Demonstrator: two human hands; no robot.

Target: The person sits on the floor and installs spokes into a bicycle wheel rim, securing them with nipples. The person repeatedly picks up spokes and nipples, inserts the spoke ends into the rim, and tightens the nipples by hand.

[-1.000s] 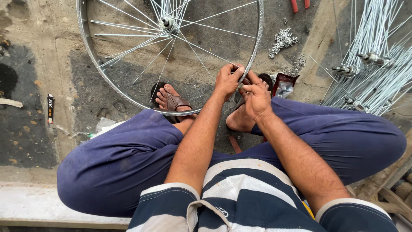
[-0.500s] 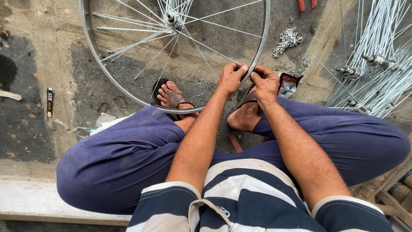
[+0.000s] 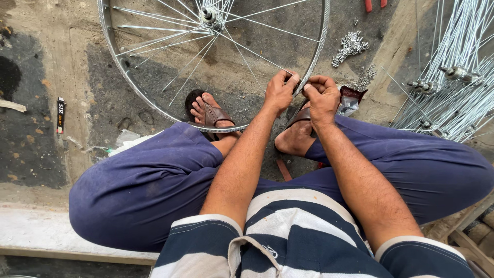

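Left hand (image 3: 280,92) and right hand (image 3: 321,95), together, pinch the wheel rim (image 3: 316,62), which has turned slightly since a second ago, grip spot unchanged.

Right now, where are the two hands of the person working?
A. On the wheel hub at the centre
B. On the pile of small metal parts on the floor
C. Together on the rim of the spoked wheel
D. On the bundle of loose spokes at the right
C: the left hand and the right hand meet at the lower right part of the wheel rim, far from the hub.
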